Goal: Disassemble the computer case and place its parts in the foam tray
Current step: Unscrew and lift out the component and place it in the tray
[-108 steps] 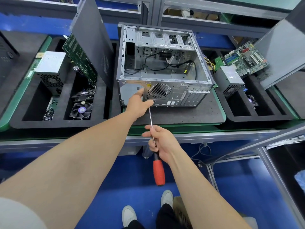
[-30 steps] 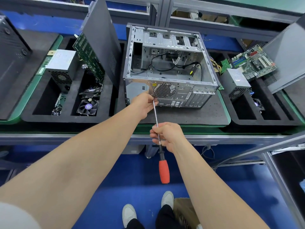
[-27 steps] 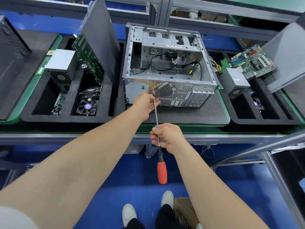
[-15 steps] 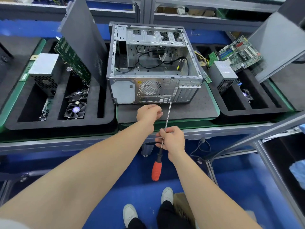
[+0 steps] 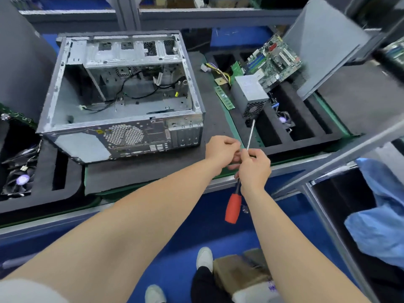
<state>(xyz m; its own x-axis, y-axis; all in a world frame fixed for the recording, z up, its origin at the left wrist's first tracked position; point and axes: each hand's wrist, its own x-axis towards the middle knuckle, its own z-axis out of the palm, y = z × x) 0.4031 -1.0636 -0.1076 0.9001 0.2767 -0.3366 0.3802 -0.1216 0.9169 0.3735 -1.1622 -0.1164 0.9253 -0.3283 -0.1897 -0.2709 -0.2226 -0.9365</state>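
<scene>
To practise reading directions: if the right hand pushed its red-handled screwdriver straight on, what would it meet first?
Probably the grey metal power supply box in the black foam tray; the red-handled screwdriver in the right hand points at its vented end; depth is unclear.

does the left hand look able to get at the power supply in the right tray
Probably yes: the power supply leans uncovered in the foam tray, just beyond the left hand. But its fingers curl by the screwdriver the right hand holds, so maybe occupied.
</scene>
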